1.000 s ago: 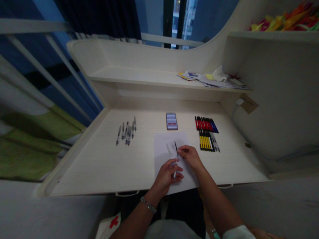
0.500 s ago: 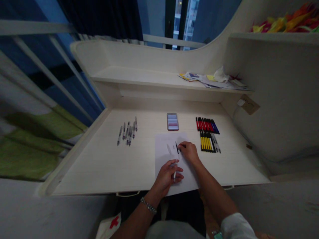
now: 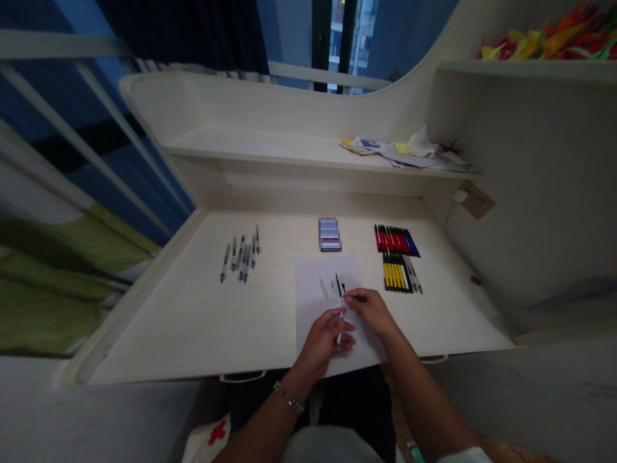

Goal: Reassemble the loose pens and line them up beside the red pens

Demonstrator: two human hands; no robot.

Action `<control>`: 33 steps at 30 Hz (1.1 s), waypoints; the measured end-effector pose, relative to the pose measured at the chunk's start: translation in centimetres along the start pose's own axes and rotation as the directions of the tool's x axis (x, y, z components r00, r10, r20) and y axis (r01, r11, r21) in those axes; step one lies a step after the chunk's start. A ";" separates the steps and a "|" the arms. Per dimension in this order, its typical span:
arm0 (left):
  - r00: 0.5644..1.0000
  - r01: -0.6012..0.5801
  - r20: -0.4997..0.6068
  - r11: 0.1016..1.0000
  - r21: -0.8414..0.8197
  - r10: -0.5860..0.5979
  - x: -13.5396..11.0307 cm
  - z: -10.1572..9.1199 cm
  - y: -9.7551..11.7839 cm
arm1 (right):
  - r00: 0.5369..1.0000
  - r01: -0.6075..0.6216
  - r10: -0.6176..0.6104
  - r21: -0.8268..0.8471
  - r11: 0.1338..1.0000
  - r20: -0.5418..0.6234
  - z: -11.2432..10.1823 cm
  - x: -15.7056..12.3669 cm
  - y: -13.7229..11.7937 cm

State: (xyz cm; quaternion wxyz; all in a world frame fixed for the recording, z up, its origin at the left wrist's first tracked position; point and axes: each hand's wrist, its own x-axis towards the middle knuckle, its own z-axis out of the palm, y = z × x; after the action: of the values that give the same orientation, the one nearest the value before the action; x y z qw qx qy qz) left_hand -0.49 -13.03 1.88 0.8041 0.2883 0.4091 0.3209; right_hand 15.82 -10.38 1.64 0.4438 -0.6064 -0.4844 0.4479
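My left hand [image 3: 322,342] is shut around a slim white-and-clear pen [image 3: 339,335], which points up towards the far edge of the desk. My right hand [image 3: 372,312] sits just beyond it, with its fingertips pinching a thin black rod, perhaps a pen refill [image 3: 339,286]. The rod's lower end is close to the top of the pen, and my fingers partly hide the joint between them. Both hands are over a white paper sheet [image 3: 321,289] on the cream desk [image 3: 183,328]. A small pale item [image 3: 324,287] lies on the sheet.
Grouped on the desk are clear pens [image 3: 240,257], a blurred stack of cards [image 3: 330,235], red and blue pens [image 3: 396,240], and yellow-and-black pens [image 3: 398,273]. Papers lie on the shelf [image 3: 385,153] above, with a wall socket [image 3: 475,200] at right.
My right hand has moved down and closer to my left hand, bringing the black rod nearer the pen. My left hand has stayed nearly still, and the view has shifted slightly.
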 end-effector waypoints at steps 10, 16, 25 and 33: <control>0.999 0.001 -0.040 0.999 -0.036 -0.002 -0.3 -0.3 0.6 | 0.980 -0.032 -0.105 -0.656 0.754 -0.168 -0.2 4.4 0.2; 0.998 -0.030 -0.059 0.997 -0.076 0.026 -0.1 0.0 1.0 | 0.972 -0.012 -0.131 -0.598 0.802 -0.195 -0.2 3.6 -0.3; 0.969 -0.214 -0.129 0.977 -0.024 0.209 0.6 0.8 1.3 | 0.993 0.109 -0.114 -0.178 0.978 -0.014 1.8 -4.8 -1.4; 0.952 -0.293 -0.048 0.944 0.152 0.303 1.3 1.2 1.0 | 0.988 0.068 -0.101 -0.249 0.966 -0.120 0.4 -3.3 -0.3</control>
State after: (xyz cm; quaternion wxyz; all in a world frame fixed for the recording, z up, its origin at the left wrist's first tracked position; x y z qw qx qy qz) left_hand 0.84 -11.66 2.57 0.7085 0.3922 0.4111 0.4187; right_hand 14.99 -13.55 2.19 0.4157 -0.6632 -0.5310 0.3248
